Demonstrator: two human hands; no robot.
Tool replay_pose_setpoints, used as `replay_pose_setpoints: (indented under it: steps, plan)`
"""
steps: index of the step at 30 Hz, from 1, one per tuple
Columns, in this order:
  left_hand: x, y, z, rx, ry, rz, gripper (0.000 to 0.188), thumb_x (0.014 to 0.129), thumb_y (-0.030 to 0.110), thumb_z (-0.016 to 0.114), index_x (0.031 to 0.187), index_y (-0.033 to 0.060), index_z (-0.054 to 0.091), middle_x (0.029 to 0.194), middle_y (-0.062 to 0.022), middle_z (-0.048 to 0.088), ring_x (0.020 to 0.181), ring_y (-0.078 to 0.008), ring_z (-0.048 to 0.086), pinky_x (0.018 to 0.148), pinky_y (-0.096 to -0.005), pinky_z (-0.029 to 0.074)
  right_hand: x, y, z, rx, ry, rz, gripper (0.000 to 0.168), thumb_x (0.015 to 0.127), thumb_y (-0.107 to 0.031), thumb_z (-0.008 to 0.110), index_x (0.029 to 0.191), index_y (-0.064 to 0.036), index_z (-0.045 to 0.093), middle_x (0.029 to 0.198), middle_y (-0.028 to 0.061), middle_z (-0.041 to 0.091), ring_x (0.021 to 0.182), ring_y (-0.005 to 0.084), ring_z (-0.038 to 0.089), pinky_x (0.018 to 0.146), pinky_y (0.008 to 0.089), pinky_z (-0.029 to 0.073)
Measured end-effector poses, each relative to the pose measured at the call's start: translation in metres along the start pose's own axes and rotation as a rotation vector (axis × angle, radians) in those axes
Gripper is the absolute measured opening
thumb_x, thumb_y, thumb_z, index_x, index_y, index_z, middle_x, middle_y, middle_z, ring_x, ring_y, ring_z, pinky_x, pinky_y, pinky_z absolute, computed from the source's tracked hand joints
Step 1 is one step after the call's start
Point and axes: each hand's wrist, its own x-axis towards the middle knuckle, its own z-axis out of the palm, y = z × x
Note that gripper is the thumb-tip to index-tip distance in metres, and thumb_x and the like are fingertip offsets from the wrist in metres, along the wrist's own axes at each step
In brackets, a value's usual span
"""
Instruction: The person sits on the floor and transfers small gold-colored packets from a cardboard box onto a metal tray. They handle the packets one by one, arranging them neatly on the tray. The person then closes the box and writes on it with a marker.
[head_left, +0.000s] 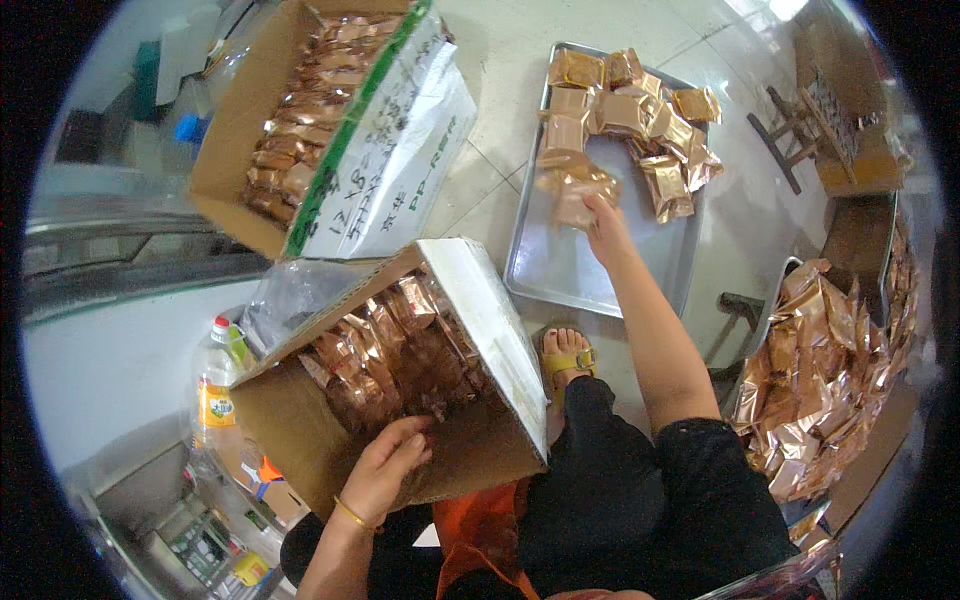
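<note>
My right hand (606, 229) grips a copper-coloured foil packet (581, 199), blurred by motion, over the left side of a metal tray (570, 270). More foil packets (626, 111) lie in the tray's far part, some with a clear window showing a brown filling. My left hand (390, 461) reaches into the near cardboard box (480, 469), its fingers loosely bent beside packed foil packets (367, 352). I see nothing held in it. The box leans in front of me, its opening tilted towards me.
A second cardboard box (240, 180) of upright packets stands at the far left. Another heap of foil packets (817, 382) fills a container at right. A wooden stool (802, 135), a plastic bottle (217, 375) and my sandalled foot (566, 356) are also in view.
</note>
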Motion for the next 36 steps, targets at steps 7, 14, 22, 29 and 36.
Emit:
replay_pose_setpoints:
  steps: [7,14,22,29,36]
  plan:
    - [-0.037,0.044,0.009,0.023,-0.216,0.342,0.046,0.1,0.028,0.053,0.136,0.0003,0.045,0.133,-0.0147,0.053,0.119,-0.022,0.055,0.102,-0.0366,0.045,-0.234,-0.143,0.068,-0.431,-0.271,-0.231,0.052,0.076,-0.013,0.077,0.12,-0.001,0.053,0.111,0.0079,0.062,0.104,0.0168,0.06,0.087,0.0313,0.05]
    - [-0.076,0.061,0.015,-0.512,-0.709,0.576,0.07,0.095,0.032,0.062,0.149,0.0058,0.026,0.139,-0.0149,0.048,0.119,-0.0249,0.056,0.095,-0.0411,0.052,-0.335,-0.223,0.215,-0.783,-1.284,-0.062,0.05,0.062,-0.017,0.075,0.107,0.006,0.07,0.115,0.0184,0.063,0.108,0.03,0.06,0.096,0.0364,0.042]
    - [-0.118,0.059,-0.019,-0.752,-0.566,0.686,0.057,0.101,0.033,0.051,0.149,0.0126,0.028,0.139,-0.0117,0.05,0.122,-0.0253,0.057,0.082,-0.0385,0.06,-0.406,-0.194,0.287,-0.85,-0.963,-0.522,0.049,0.073,-0.013,0.076,0.12,-0.004,0.066,0.139,0.0195,0.045,0.124,0.035,0.05,0.104,0.0441,0.038]
    - [-0.112,0.032,-0.027,-0.626,-0.553,0.687,0.064,0.097,0.043,0.054,0.147,0.0109,0.029,0.144,-0.0113,0.045,0.127,-0.0275,0.052,0.099,-0.0473,0.05,-0.421,-0.135,0.347,-1.6,-1.401,-1.088,0.09,0.062,-0.045,0.083,0.139,-0.011,0.05,0.144,0.0177,0.037,0.136,0.039,0.033,0.113,0.0501,0.027]
    - [-0.123,0.019,-0.036,-0.595,-0.388,0.716,0.052,0.093,0.025,0.065,0.138,0.0064,0.045,0.127,-0.0077,0.059,0.11,-0.0187,0.063,0.087,-0.0375,0.056,-0.389,-0.109,0.336,-1.163,-1.161,-0.42,0.086,0.078,-0.04,0.079,0.144,-0.004,0.038,0.149,0.0167,0.035,0.138,0.0299,0.035,0.111,0.0435,0.033]
